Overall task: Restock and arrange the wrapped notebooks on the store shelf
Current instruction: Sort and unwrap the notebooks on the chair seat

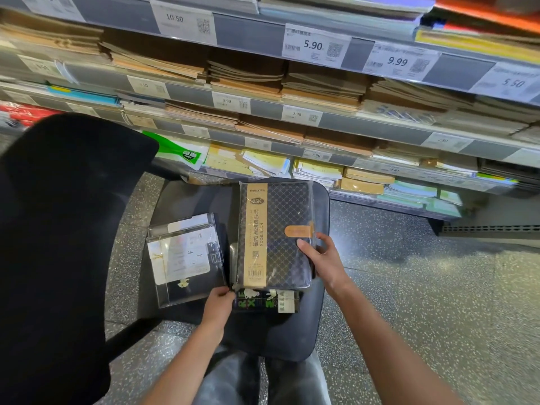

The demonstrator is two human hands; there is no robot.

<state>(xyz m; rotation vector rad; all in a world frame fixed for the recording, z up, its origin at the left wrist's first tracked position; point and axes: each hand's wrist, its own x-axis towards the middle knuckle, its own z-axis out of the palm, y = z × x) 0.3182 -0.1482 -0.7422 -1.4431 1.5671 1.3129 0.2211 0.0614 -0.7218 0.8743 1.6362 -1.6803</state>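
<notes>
Both of my bare forearms reach forward over my grey-trousered knees [233, 381] toward a black padded chair seat [292, 337] that stands on the speckled floor [423, 302]. My right hand [323, 260] has its fingers [305, 247] clamped on the right edge of a plastic-wrapped black notebook with a diamond pattern, a tan paper band marked 25K and a tan clasp [277, 235]; the thumb lies on the cover and the other fingers curl under the side. My left hand [219, 301] pinches the wrapper at the notebook's near left corner, fingers together on the plastic. That notebook lies flat on top of a small pile on the seat. Under its near edge pokes out a dark box printed with green and white letters [266, 302]. Just beside it on the left sits a clear plastic case holding a dark notebook and a white card [184, 258], touching my left hand's knuckles or nearly so; I cannot tell which. A black chair back [64, 229] fills the left side. Beyond the seat rise the store shelves [292, 112], stacked with brown kraft-paper notebooks [321, 89] and fronted by white price tags [315, 45].
</notes>
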